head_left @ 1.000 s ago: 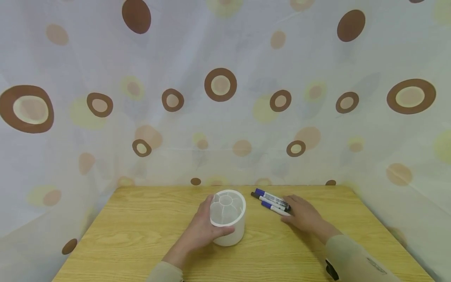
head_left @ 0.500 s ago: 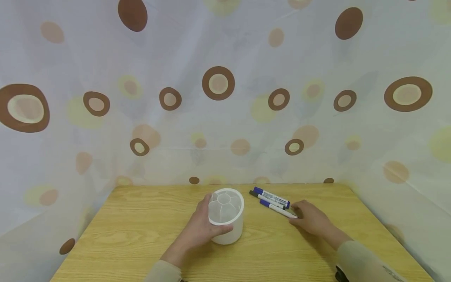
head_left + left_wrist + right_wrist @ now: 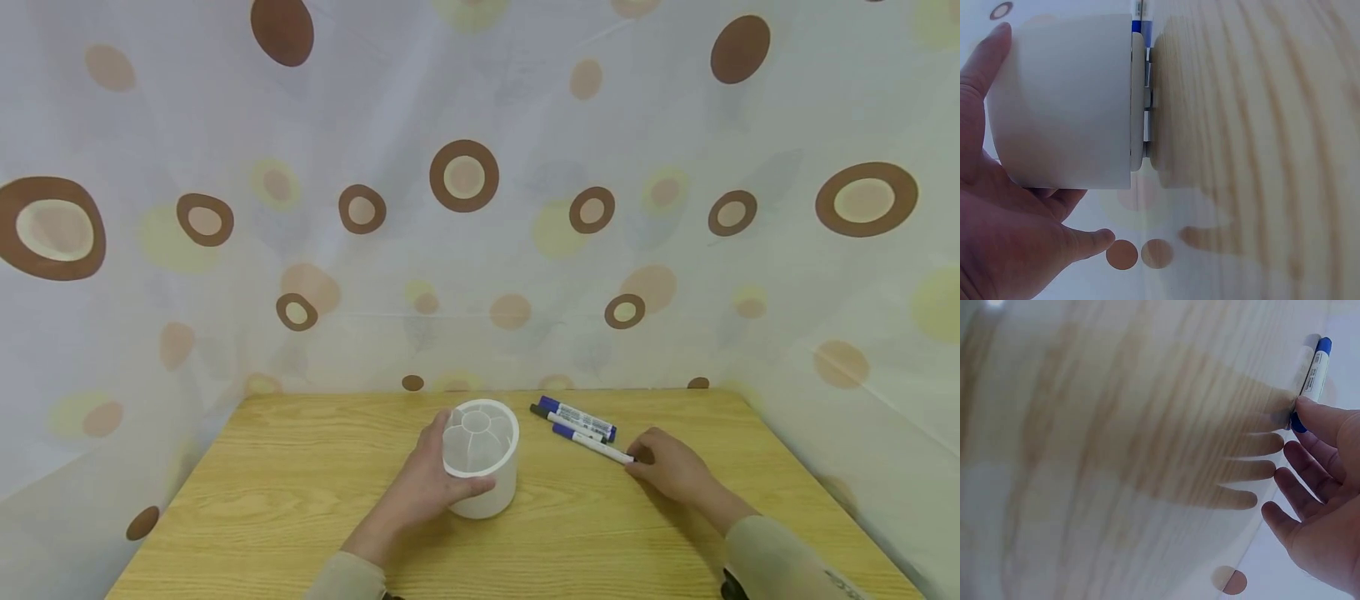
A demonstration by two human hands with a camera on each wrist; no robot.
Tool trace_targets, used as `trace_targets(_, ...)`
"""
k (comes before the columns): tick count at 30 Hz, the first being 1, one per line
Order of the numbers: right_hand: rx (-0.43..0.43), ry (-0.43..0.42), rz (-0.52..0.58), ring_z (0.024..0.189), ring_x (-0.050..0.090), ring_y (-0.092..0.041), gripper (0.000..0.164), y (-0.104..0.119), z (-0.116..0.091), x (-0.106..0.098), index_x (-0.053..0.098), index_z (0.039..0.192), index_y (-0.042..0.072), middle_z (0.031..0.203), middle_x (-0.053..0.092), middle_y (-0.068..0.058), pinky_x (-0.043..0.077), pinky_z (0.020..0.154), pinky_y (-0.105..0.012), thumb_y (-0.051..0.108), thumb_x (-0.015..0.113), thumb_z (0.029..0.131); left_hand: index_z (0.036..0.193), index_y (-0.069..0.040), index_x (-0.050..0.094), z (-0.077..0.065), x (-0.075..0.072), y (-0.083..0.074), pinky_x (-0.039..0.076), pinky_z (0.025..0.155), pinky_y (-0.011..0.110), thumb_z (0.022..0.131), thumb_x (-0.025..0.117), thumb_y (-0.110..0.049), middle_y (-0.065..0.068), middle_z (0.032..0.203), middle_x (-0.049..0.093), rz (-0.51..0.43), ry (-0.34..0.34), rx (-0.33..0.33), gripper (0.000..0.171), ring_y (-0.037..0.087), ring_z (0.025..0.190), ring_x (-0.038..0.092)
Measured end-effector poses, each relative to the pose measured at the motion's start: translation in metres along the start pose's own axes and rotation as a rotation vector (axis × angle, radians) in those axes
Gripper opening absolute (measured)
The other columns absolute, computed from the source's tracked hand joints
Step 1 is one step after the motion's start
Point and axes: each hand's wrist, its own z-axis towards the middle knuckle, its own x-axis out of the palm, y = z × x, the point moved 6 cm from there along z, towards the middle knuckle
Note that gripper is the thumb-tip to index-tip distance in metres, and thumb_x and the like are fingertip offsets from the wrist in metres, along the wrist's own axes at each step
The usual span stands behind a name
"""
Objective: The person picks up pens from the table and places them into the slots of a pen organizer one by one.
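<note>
My left hand (image 3: 426,487) grips a round white pen holder (image 3: 507,487), thumb across its front and fingers behind its left side. The holder stands upright; dividers split its top around a central ring. In the left wrist view the white wall of the holder (image 3: 1072,106) fills the gap between thumb and fingers, above a thin base. My right hand (image 3: 671,468) pinches the right end of the nearest marker (image 3: 600,447), a white one with a blue cap that lies on the table. In the right wrist view the thumb overlaps a blue-ended marker (image 3: 1317,376), other fingers spread apart.
Just behind the nearest marker lie a marker with a black cap (image 3: 573,427) and a printed one with blue ends (image 3: 583,417). The wood-grained table (image 3: 277,492) is shiny and reflects hands and things. A dotted curtain (image 3: 465,275) hangs along its back and sides.
My right hand has drawn back to the right from over the group of markers, uncovering their right ends, and now pinches just the nearest one. The left hand and pen holder stay put.
</note>
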Motion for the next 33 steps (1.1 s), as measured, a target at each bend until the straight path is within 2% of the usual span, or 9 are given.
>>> trace_targets(4,-0.003,-0.001,-0.003,0.109,0.069,-0.039,0.016,-0.001,-0.001,0.000,0.078,0.105,0.002,0.112,0.070,-0.013,0.054,0.101,-0.065,0.016,0.084,0.099,0.172,-0.005,0.023,0.000,0.000,0.000,0.049,0.112,0.064,0.082,0.100,-0.043,0.024,0.155,0.047,-0.001,0.001,0.005,0.124,0.039,0.130,0.059)
trace_targets(9,0.019,0.010,0.025,0.108,0.071,-0.040,0.023,0.003,-0.006,-0.004,0.078,0.111,0.000,0.112,0.075,-0.012,0.056,0.096,-0.063,0.020,0.082,0.101,0.172,-0.005,0.024,0.000,0.000,0.001,0.049,0.111,0.064,0.081,0.100,-0.044,0.024,0.155,0.047,-0.002,0.001,0.003,0.125,0.039,0.130,0.060)
trace_targets(16,0.047,-0.020,0.074,0.118,0.069,-0.043,0.021,0.016,-0.011,-0.017,0.079,0.118,0.006,0.116,0.079,-0.010,0.053,0.100,-0.067,0.022,0.077,0.105,0.172,-0.005,0.023,0.000,0.000,0.001,0.048,0.112,0.064,0.081,0.100,-0.043,0.024,0.155,0.047,-0.012,0.002,0.003,0.125,0.039,0.130,0.059)
trace_targets(24,-0.032,-0.117,0.137,0.122,0.067,-0.050,0.022,0.032,-0.012,-0.035,0.078,0.119,0.004,0.117,0.079,-0.011,0.053,0.100,-0.070,0.023,0.074,0.108,0.172,-0.004,0.022,0.000,0.000,0.001,0.048,0.113,0.064,0.081,0.100,-0.044,0.025,0.157,0.046,-0.002,0.003,-0.007,0.126,0.041,0.131,0.059)
trace_targets(33,-0.035,-0.152,0.160,0.130,0.063,-0.054,0.036,0.046,-0.010,-0.053,0.076,0.129,0.002,0.131,0.076,-0.019,0.053,0.102,-0.070,0.033,0.070,0.111,0.172,-0.005,0.023,0.000,0.001,0.001,0.049,0.112,0.064,0.081,0.100,-0.043,0.024,0.155,0.047,-0.003,0.007,-0.011,0.125,0.040,0.130,0.059)
